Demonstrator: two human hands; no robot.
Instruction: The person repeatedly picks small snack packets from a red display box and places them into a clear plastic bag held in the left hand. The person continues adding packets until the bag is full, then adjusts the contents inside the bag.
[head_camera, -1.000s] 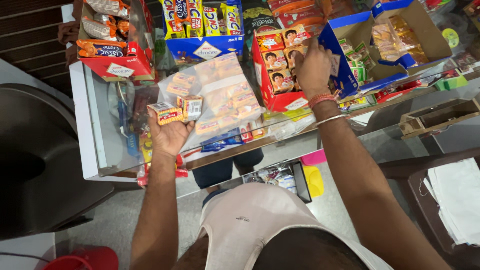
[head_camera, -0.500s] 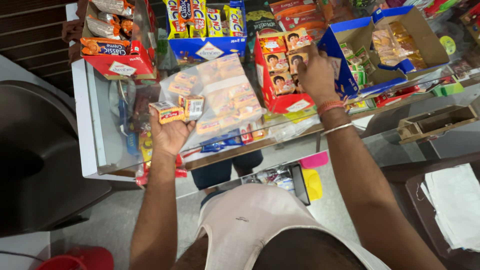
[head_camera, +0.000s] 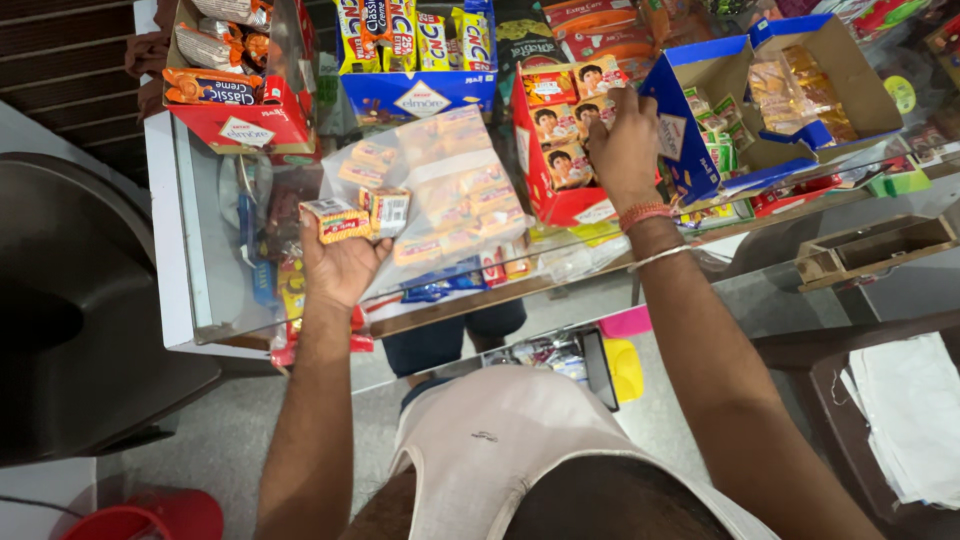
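My left hand (head_camera: 340, 262) is raised over the glass counter (head_camera: 180, 250) and grips two small biscuit packets (head_camera: 357, 216), orange-yellow and silvery. Just to their right lies a clear plastic bag of biscuit packets (head_camera: 450, 190). My right hand (head_camera: 625, 148) reaches into a red display box (head_camera: 540, 190) that is filled with small packets bearing a child's picture (head_camera: 568, 165). Its fingers rest on the packets at the box's right side, and whether they grip one is hidden.
More display boxes line the counter's far edge: a red one (head_camera: 255, 125) at left, a blue one (head_camera: 420, 95) in the middle, an open blue box (head_camera: 700, 160) at right. A brown cardboard tray (head_camera: 870, 250) and a folded white cloth (head_camera: 915, 420) lie to the right.
My right hand has moved slightly down and left within the red box. My left hand holds the two packets in nearly the same place.
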